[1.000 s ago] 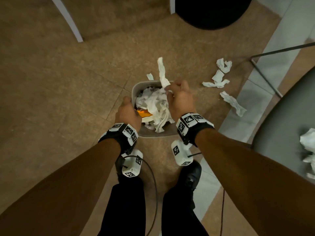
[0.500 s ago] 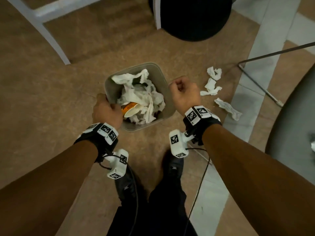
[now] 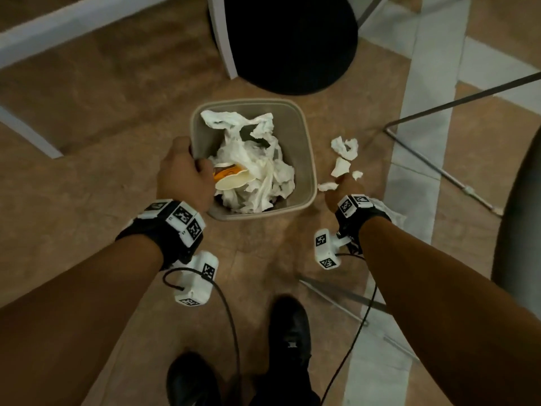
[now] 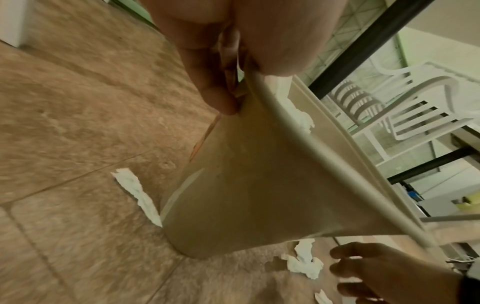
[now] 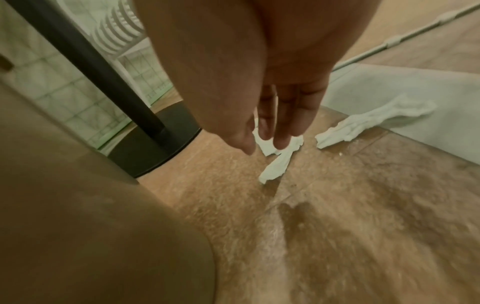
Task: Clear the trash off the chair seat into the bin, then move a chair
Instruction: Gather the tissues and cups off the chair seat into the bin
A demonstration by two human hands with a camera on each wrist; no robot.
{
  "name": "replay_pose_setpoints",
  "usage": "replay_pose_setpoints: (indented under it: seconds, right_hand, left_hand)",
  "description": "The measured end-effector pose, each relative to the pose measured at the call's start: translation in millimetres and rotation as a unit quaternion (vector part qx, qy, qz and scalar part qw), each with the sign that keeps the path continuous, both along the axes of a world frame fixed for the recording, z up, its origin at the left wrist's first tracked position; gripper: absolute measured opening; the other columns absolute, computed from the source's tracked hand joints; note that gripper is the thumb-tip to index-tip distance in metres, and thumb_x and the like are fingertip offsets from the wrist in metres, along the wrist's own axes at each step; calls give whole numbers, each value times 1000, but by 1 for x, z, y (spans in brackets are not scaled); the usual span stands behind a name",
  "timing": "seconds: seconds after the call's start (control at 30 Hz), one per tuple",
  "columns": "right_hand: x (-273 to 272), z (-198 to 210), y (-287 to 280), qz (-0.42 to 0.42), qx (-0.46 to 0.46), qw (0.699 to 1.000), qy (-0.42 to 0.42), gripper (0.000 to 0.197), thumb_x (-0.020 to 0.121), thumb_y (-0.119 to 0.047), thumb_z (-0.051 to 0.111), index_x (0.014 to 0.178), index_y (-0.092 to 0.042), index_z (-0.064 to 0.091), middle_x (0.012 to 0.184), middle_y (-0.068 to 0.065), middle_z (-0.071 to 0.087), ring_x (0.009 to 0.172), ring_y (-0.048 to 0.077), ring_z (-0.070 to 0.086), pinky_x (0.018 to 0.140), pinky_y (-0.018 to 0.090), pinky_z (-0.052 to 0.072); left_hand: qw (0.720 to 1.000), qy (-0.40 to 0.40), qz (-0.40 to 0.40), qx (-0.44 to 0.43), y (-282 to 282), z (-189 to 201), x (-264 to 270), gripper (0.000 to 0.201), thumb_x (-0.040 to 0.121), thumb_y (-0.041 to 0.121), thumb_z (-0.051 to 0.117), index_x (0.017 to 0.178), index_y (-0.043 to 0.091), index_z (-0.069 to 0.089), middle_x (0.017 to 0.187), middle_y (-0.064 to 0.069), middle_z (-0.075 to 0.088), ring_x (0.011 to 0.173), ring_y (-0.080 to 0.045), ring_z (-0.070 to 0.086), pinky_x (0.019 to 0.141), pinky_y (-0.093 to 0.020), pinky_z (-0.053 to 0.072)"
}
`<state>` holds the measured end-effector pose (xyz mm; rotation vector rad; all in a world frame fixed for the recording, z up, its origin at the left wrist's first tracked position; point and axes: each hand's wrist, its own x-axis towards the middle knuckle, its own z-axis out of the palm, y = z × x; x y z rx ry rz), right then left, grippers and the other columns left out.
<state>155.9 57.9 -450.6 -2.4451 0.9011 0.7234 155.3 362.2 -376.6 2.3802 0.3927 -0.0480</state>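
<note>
The grey bin (image 3: 304, 159) stands on the brown tiled floor (image 3: 111, 177), and everything else is placed here against it. Inside it lie crumpled white paper tissues (image 3: 257, 171) and a crushed paper cup (image 3: 231, 180) with an orange patch; no writing on the cup can be read. The left hand (image 3: 183, 174) grips the bin's left rim, thumb outside and fingers curled over the edge into the bin, as the left wrist view confirms. The right hand (image 3: 345, 190) hangs low just right of the bin, apart from its wall, with fingers straight and close together, pointing down at the floor; the right wrist view shows its fingertips (image 5: 281, 142) at a white paper scrap (image 5: 275, 164), though whether they touch it cannot be told, and nothing is held. More torn scraps (image 3: 345, 148) lie on the floor right of the bin, and 1 longer twisted tissue (image 5: 374, 123) lies farther right, partly on a pale floor strip (image 3: 415, 183). Beyond the bin sits a round black base (image 3: 292, 42) with a black pole. A dark grey chair seat (image 3: 524, 230) shows at the frame's edge, well right of the bin, with thin metal chair legs (image 3: 439, 168) between. Both wrists carry black bands with white blocks bearing black-and-white square marker patterns (image 3: 183, 215), which hold no legible words. 2 black shoes (image 3: 289, 332) stand on the near side of the bin.
</note>
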Motion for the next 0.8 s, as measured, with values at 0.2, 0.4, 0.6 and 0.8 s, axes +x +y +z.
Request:
replay_pose_setpoints:
  seconds: [0.2,0.4,0.6,0.8]
  right_hand:
    - [22,-27,-28,88,-63,992,59,52,88,-19,65,136,-12,45,142,17,42,125,37,49,99,44,46]
    - [57,-47,-43,193,-100,976,-4,94,85,-29,67,156,-31,5,165,-1,-6,151,24,8,121,46,23]
    - [74,-22,-25,204,-73,970,112,52,97,-11,56,141,-30,36,157,7,25,144,33,27,112,40,28]
    - [53,-119,-44,173,-42,983,47,68,92,-38,54,152,-19,29,161,10,21,146,33,27,117,47,28]
  left_hand:
    - [999,-7,-30,-9,-24,-10,30,24,91,18,48,112,9,56,102,-16,66,90,-37,61,70,-35,43]
    - [998,-16,-54,10,-41,-14,61,26,93,19,46,114,6,55,101,-17,62,91,-36,58,71,-34,35]
    - [997,-20,-79,-2,-45,-18,72,21,93,24,42,111,19,53,94,-6,63,81,-30,58,68,-35,40]
    - [997,-27,-67,1,-52,-14,70,24,94,22,43,114,15,55,94,-4,60,83,-24,52,71,-34,37]
